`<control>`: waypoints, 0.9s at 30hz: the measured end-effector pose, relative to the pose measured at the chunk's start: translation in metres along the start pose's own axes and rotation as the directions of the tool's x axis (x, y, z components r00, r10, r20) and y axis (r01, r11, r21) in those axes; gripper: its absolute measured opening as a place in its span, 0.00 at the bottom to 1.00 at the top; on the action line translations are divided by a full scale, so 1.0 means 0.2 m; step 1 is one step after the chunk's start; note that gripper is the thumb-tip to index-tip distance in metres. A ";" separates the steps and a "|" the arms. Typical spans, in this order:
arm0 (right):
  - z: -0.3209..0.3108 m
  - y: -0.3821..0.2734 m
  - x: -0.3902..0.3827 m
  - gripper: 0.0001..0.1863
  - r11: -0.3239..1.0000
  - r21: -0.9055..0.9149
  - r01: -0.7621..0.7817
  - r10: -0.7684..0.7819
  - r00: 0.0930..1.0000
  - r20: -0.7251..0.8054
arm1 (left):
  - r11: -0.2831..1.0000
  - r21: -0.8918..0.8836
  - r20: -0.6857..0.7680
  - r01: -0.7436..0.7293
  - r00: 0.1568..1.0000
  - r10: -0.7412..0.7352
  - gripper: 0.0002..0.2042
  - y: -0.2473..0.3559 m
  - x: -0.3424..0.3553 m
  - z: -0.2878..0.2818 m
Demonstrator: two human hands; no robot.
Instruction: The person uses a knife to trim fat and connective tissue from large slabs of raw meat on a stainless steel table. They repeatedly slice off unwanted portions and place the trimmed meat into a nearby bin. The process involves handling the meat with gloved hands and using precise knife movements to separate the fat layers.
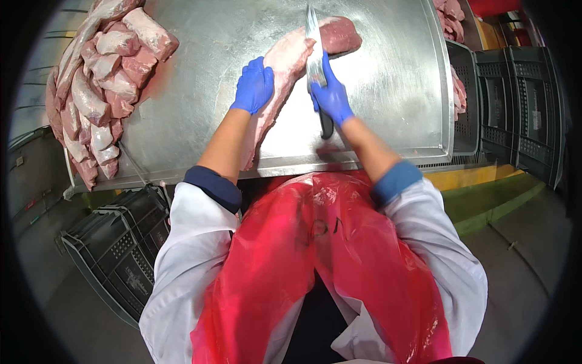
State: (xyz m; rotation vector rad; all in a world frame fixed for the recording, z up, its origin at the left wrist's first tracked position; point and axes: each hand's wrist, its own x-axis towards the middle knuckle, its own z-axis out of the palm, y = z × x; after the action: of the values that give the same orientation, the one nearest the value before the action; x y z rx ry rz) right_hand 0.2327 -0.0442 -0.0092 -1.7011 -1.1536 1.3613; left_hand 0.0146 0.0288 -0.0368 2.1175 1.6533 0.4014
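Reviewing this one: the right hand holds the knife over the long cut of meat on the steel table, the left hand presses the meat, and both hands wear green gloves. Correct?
Not quite. In the head view the gloves on the left hand and right hand are blue. The rest holds: knife, long pink cut of meat, steel table.

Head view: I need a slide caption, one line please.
Left hand steadies a long meat cut while right hand holds a knife against it.
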 end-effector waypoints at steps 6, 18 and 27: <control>-0.08 0.31 -0.37 0.43 0.976 -0.093 0.199 -0.183 0.970 0.162 | 0.991 0.066 -0.080 0.113 0.991 -0.107 0.24 -0.01 -0.01 0.03; -0.74 0.28 -0.08 0.41 0.971 0.076 0.227 -0.227 0.974 0.000 | 0.958 0.277 -0.092 0.068 0.995 -0.044 0.14 0.56 0.17 0.17; -0.21 0.06 0.27 0.42 0.977 0.114 0.180 -0.209 0.916 0.343 | 0.874 -0.306 -0.056 0.378 0.909 -0.413 0.15 0.57 0.17 -0.01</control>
State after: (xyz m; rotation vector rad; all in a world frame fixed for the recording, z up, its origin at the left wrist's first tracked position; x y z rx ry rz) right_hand 0.2796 0.0025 -0.0305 -1.2754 -1.4035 1.6032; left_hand 0.1182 0.0388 0.0203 1.5192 1.9096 0.6046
